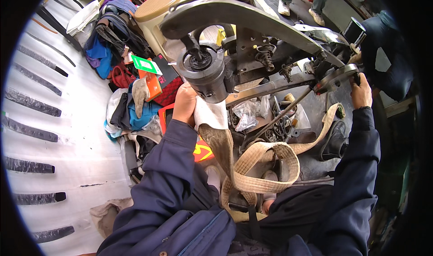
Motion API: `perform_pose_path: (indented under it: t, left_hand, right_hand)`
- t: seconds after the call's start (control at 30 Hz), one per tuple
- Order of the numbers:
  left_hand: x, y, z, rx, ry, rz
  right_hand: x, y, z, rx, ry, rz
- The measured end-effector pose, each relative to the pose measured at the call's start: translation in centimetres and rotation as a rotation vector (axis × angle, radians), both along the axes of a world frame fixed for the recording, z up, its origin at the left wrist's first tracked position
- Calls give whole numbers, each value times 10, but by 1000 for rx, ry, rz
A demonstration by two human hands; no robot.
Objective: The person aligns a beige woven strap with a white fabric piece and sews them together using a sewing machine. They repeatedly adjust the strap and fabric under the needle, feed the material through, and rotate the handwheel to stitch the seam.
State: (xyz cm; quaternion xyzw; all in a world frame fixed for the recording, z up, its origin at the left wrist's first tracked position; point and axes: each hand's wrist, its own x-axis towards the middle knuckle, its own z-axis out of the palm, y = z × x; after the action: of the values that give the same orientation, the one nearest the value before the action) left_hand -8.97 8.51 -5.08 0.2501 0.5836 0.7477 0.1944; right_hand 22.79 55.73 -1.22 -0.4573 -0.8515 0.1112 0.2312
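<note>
One printed card point(145, 65) (green-and-white)

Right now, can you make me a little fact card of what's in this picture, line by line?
Left hand: beside the round black machine end, at pale fabric; fingers partly hidden
Right hand: on a handle at the metal wheel's rim
Strap: beige, looped
Stool: beige, round-topped, toward the top
Left side: dark strips on a white surface
Top edge: another person's shoes
</note>
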Motion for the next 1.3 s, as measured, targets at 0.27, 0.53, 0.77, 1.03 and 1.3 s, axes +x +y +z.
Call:
perform_pose_path:
  t: [0.27, 0.53, 0.77, 1.03, 1.3]
  left_hand:
    - [6, 1, 5, 7, -111, 31]
    - [-10, -5, -14, -120, 195, 50]
    - [-21, -3, -34, -106, 269, 94]
    - [-21, -6, -36, -20, 220, 41]
    - [-15, -3, -20, 1, 165, -24]
  right_hand:
    - [-15, -31, -63, -317, -206, 112]
    - [-30, -112, 29, -285, 154, 431]
    - [-17, -28, 26, 57, -24, -20]
    - [-10, -36, 35, -87, 30, 69]
    - [-3, -1, -41, 56, -103, 3]
